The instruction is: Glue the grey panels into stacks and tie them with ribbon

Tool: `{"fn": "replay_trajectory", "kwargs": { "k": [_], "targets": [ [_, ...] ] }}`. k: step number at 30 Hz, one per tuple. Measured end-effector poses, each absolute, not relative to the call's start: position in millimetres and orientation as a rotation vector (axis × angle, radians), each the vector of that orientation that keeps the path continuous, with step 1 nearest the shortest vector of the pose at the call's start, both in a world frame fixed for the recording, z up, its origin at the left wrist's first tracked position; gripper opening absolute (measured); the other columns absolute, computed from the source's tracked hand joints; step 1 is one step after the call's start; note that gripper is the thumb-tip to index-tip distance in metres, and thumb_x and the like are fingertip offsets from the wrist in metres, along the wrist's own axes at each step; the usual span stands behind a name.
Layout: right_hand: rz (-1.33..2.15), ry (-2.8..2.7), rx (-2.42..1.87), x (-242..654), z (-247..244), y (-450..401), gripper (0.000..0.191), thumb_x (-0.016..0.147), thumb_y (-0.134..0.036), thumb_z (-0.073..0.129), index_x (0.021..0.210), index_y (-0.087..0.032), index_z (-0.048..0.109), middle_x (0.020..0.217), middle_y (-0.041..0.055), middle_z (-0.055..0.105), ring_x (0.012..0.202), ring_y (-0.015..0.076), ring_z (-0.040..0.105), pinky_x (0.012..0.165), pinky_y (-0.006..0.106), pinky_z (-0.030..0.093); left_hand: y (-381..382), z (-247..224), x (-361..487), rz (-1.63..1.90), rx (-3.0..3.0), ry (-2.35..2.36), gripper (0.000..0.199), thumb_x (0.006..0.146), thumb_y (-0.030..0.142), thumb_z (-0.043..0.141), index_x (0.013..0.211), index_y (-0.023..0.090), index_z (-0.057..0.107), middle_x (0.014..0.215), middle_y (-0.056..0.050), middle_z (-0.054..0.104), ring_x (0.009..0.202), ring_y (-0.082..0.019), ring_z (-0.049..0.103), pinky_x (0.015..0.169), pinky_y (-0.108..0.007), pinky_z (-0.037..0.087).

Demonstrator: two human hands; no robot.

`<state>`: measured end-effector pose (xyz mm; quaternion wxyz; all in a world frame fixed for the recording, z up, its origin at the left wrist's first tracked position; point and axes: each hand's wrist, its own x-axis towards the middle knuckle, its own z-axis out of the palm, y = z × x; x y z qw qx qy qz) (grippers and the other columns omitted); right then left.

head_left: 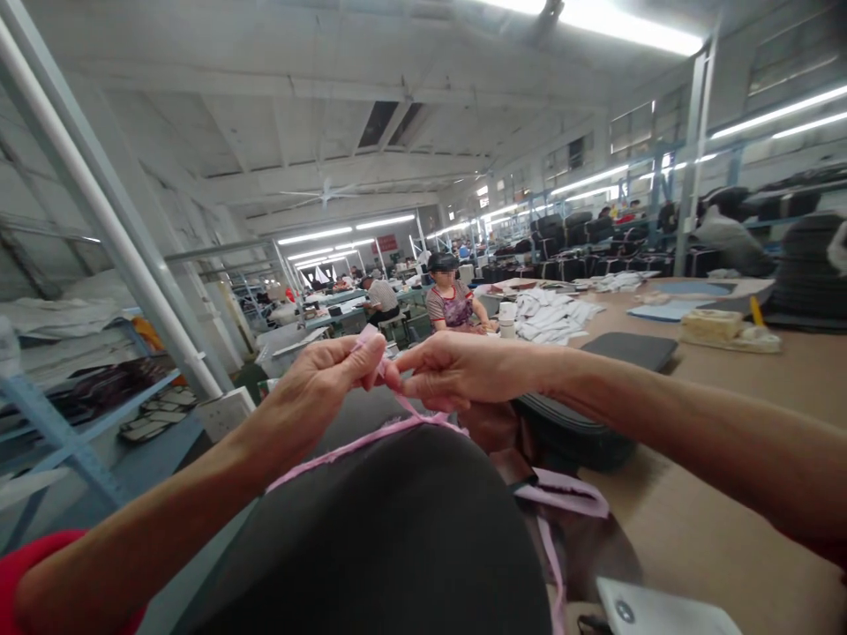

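A thin pink fabric strip [363, 439] runs along the edge of a large dark grey, curved piece of material [410, 520] close in front of me. Above that edge, my left hand [318, 379] pinches the strip between thumb and fingers, and a short pink end pokes out over the thumb. My right hand [456, 366] meets it fingertip to fingertip, its fingers closed on the strip, which hangs down below. Exactly where the right fingertips grip is partly hidden. A loop of pink strip [573, 494] lies to the right, beside brown material [506, 432].
On the brown worktable [741, 388] at right are dark padded panels [628, 350], a pile of white pieces [552, 316] and a yellowish block [711, 326]. A metal post [112, 203] rises at left. A co-worker [453, 300] sits beyond my hands.
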<state>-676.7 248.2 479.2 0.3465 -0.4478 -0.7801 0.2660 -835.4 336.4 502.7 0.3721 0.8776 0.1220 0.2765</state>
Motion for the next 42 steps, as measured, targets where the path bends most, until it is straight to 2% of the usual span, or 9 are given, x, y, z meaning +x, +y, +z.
{"fn": "replay_trajectory", "kwargs": {
  "k": [6, 9, 11, 12, 15, 21, 28, 36, 42],
  "targets": [
    [0.703, -1.838, -1.255, -687.4, 477.3, 253.6, 0.018, 0.083, -0.011, 0.047, 0.066, -0.013, 0.053, 0.048, -0.0063, 0.044, 0.043, 0.0054, 0.04, 0.042, 0.017, 0.031, 341.5, 523.3, -836.0, 0.792, 2.582, 0.287, 0.037, 0.077, 0.044, 0.054, 0.052, 0.017, 0.054, 0.071, -0.002, 0.052, 0.075, -0.016, 0.048, 0.071, -0.026, 0.04],
    [0.706, -1.606, -1.191, -693.2, 472.3, 249.7, 0.017, 0.085, -0.014, 0.047, 0.068, -0.013, 0.053, 0.047, -0.007, 0.042, 0.041, 0.0051, 0.036, 0.041, 0.018, 0.026, 350.9, 518.6, -834.4, 0.687, 2.305, 0.205, 0.028, 0.072, 0.041, 0.064, 0.084, 0.017, 0.058, 0.085, -0.002, 0.057, 0.082, -0.017, 0.053, 0.073, -0.026, 0.043],
    [0.735, -1.519, -1.109, -694.3, 468.9, 247.2, 0.022, 0.087, -0.019, 0.045, 0.066, -0.014, 0.05, 0.047, -0.0072, 0.041, 0.04, 0.0049, 0.033, 0.04, 0.018, 0.024, 355.6, 505.7, -830.6, 0.531, 2.112, 0.174, 0.046, 0.066, 0.037, 0.072, 0.102, 0.019, 0.05, 0.091, -0.003, 0.058, 0.084, -0.017, 0.055, 0.074, -0.028, 0.045],
    [0.738, -1.508, -1.068, -694.3, 467.7, 246.5, 0.025, 0.087, -0.02, 0.045, 0.064, -0.015, 0.049, 0.047, -0.0071, 0.04, 0.04, 0.0048, 0.033, 0.04, 0.018, 0.024, 356.9, 497.7, -827.8, 0.438, 2.064, 0.178, 0.049, 0.064, 0.035, 0.074, 0.103, 0.018, 0.049, 0.089, -0.004, 0.059, 0.081, -0.016, 0.056, 0.073, -0.028, 0.045],
    [0.659, -1.544, -1.005, -694.3, 465.6, 247.5, 0.028, 0.085, -0.02, 0.047, 0.058, -0.015, 0.048, 0.048, -0.0065, 0.04, 0.043, 0.0047, 0.034, 0.043, 0.019, 0.026, 356.7, 476.5, -817.2, 0.206, 2.066, 0.173, 0.033, 0.067, 0.039, 0.07, 0.083, 0.014, 0.055, 0.075, -0.002, 0.058, 0.067, -0.012, 0.053, 0.062, -0.023, 0.043],
    [0.552, -1.512, -0.935, -691.9, 456.1, 255.3, 0.03, 0.084, -0.026, 0.046, 0.057, -0.016, 0.045, 0.048, -0.0057, 0.042, 0.043, 0.0057, 0.036, 0.043, 0.02, 0.029, 349.0, 466.2, -803.7, 0.22, 2.314, 0.222, 0.029, 0.064, 0.037, 0.069, 0.063, 0.015, 0.052, 0.062, 0.003, 0.051, 0.06, -0.01, 0.046, 0.055, -0.021, 0.038],
    [0.539, -1.374, -0.718, -690.0, 440.1, 252.0, 0.025, 0.084, -0.032, 0.051, 0.066, -0.015, 0.053, 0.046, -0.0073, 0.04, 0.043, 0.0053, 0.036, 0.043, 0.019, 0.029, 346.7, 448.5, -803.4, 0.31, 2.528, 0.308, 0.021, 0.068, 0.033, 0.065, 0.074, 0.017, 0.052, 0.068, 0.004, 0.054, 0.062, -0.012, 0.049, 0.059, -0.024, 0.041],
    [0.378, -1.481, -0.795, -690.5, 445.9, 251.5, 0.026, 0.086, -0.024, 0.048, 0.061, -0.014, 0.05, 0.051, -0.0066, 0.041, 0.047, 0.0042, 0.036, 0.046, 0.018, 0.03, 351.7, 443.4, -800.1, 0.265, 2.708, 0.364, 0.019, 0.074, 0.036, 0.061, 0.08, 0.019, 0.058, 0.085, -0.002, 0.065, 0.083, -0.019, 0.059, 0.073, -0.027, 0.046],
    [0.665, -1.577, -0.863, -673.0, 451.9, 240.0, 0.023, 0.087, -0.029, 0.05, 0.07, -0.014, 0.052, 0.049, -0.0075, 0.043, 0.041, 0.0042, 0.037, 0.04, 0.017, 0.028, 339.2, 453.1, -802.6, 0.258, 2.649, 0.325, 0.023, 0.075, 0.039, 0.06, 0.086, 0.019, 0.063, 0.081, 0.0, 0.065, 0.074, -0.016, 0.058, 0.072, -0.027, 0.046]
  ]
}}
